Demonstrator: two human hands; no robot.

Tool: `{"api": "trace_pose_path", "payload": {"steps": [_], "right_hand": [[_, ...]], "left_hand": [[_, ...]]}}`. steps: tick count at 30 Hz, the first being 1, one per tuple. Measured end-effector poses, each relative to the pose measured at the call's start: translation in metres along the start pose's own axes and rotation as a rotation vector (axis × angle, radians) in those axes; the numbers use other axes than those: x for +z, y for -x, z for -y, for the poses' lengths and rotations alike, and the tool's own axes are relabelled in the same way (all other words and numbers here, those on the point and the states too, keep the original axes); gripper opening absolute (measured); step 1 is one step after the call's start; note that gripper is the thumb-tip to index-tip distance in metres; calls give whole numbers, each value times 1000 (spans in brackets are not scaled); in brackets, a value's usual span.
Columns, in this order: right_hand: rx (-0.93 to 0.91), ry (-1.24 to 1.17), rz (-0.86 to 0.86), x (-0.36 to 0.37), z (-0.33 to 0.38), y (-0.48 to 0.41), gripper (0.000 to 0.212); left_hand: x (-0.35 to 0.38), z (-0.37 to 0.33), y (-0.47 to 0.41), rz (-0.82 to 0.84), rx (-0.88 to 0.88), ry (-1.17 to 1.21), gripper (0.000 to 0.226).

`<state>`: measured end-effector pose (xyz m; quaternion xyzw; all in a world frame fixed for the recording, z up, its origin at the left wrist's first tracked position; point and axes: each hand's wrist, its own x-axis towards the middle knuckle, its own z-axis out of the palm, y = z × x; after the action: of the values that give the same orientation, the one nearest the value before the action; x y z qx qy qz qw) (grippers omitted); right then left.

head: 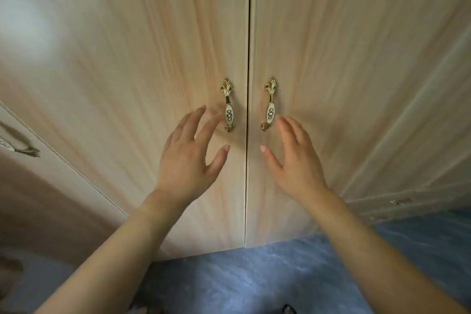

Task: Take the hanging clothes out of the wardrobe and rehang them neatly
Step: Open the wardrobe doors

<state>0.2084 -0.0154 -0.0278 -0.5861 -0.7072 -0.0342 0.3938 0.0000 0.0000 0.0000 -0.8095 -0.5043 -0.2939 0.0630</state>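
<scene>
A light wooden wardrobe fills the view, its left door [153, 64] and right door [344, 64] both closed, so no clothes show. Each door carries an ornate gold handle with a white inlay: the left handle [228, 106] and the right handle [270, 104]. My left hand [188, 158] reaches up with fingers spread, its fingertips just left of the left handle. Just below and right of the right handle, my right hand [295, 160] is also spread. Neither hand holds anything.
Blue marbled floor [254, 280] lies below the doors. Another wardrobe door with a handle [19, 144] stands at the left. Drawer fronts with a small handle [401, 201] sit at the lower right.
</scene>
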Motion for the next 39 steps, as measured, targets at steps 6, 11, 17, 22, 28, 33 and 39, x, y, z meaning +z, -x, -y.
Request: {"api": "trace_pose_path", "payload": {"steps": [6, 11, 17, 22, 28, 33, 39], "right_hand": [[-46, -244, -164, 32, -20, -26, 59], [-81, -416, -211, 43, -27, -36, 53], [-95, -466, -293, 46, -29, -39, 45], [-44, -447, -351, 43, -18, -29, 46], [89, -329, -472, 33, 5, -5, 49], [225, -266, -494, 9, 20, 32, 51], [354, -83, -485, -33, 26, 75, 57]], "left_hand": [[30, -13, -22, -83, -129, -100, 57], [42, -15, -30, -188, -117, -178, 59], [51, 2, -37, -266, -25, -188, 50], [64, 14, -36, -302, 46, -124, 51], [52, 29, -36, -210, 149, -9, 58], [41, 28, -34, -119, 252, 177, 56], [32, -14, -39, 89, 447, 518, 57]]}}
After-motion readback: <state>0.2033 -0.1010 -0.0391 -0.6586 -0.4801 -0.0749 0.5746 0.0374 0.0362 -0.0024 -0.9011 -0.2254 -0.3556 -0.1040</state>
